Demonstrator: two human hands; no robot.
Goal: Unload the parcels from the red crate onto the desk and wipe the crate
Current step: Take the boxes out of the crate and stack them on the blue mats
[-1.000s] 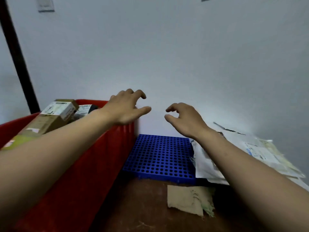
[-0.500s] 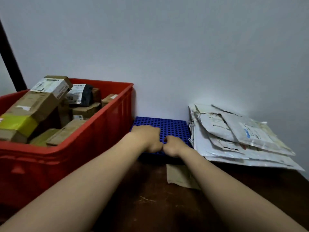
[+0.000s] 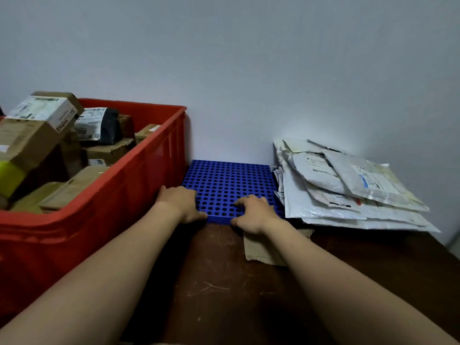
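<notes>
2 hands (image 3: 179, 204) (image 3: 254, 213) on blue tray (image 3: 230, 179), red crate (image 3: 139, 170) of parcels (image 3: 29, 138) just left.

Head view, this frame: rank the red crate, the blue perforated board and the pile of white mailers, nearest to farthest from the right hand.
1. blue perforated board: under the right hand, touched by its fingers.
2. pile of white mailers: just to that hand's right.
3. red crate: to the left, beyond the left hand.
</notes>
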